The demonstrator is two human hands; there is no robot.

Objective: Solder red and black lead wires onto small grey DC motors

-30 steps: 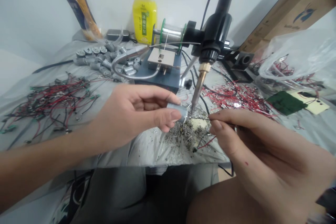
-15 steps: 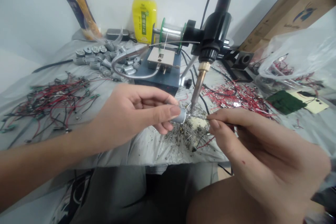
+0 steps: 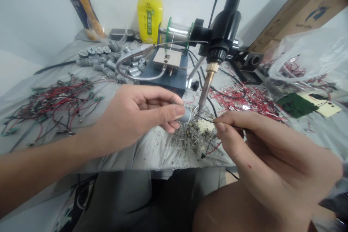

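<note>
Between thumb and fingers, my left hand (image 3: 146, 114) holds a small grey cylindrical motor (image 3: 185, 114), its white-rimmed end facing right. My right hand (image 3: 261, 145) pinches a thin black wire (image 3: 205, 118) that reaches left toward that end. The tip of the soldering iron (image 3: 206, 92), fixed on a black stand, points down just right of the motor, close to the wire's end; whether they touch is too small to tell. Behind my left hand stands a blue base with a metal feeder (image 3: 167, 59) and a spool of solder (image 3: 178, 33).
Grey motors (image 3: 108, 59) are heaped at the back left, with red and black wires (image 3: 59, 103) in front. Red wires (image 3: 241, 103) lie at right beside a plastic bag (image 3: 304, 58). A yellow bottle (image 3: 149, 18) stands behind. Solder bits (image 3: 187, 139) litter the table (image 3: 152, 156).
The motor in my left hand has shifted slightly left, away from the iron tip. The black wire's end now shows more clearly beside the tip. Both hands keep their hold.
</note>
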